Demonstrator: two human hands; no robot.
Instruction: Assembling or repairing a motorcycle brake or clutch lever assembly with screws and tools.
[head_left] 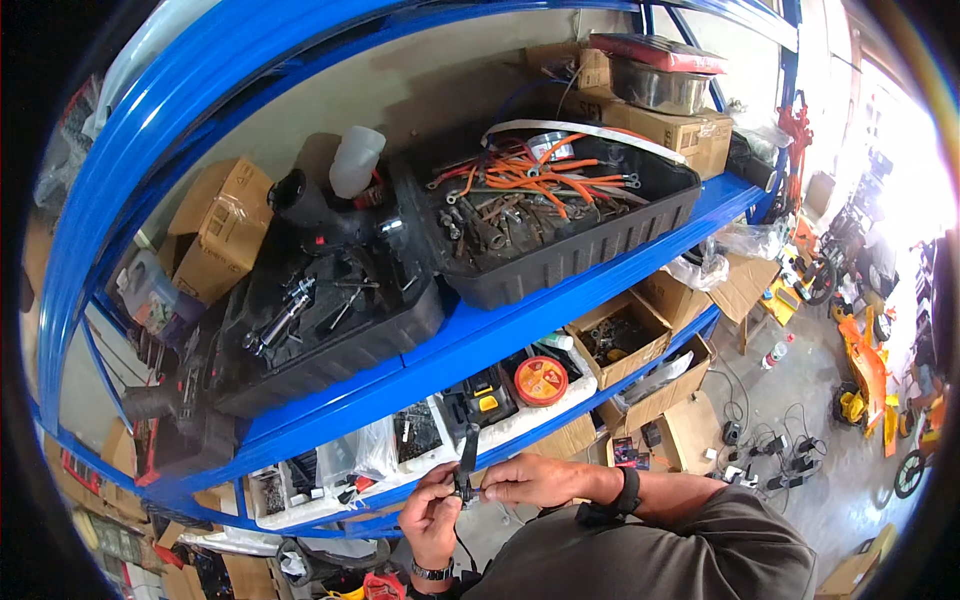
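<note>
My left hand is closed around a small dark object with a flat black strip standing up from it. My right hand pinches at the right side of the same object; a short thin piece seems to lie between its fingertips. The fingers cover much of the object, so its kind does not show. Both hands are held close to my body, in front of the lower shelf. Above them, on the upper blue shelf, are a black tray of orange cables and metal tools and another black tray with sockets and wrenches.
On the lower shelf sit a round red-and-yellow tin, a black case and open cardboard boxes. Cables and plugs are strewn on the floor at right. A cardboard box leans at the upper left.
</note>
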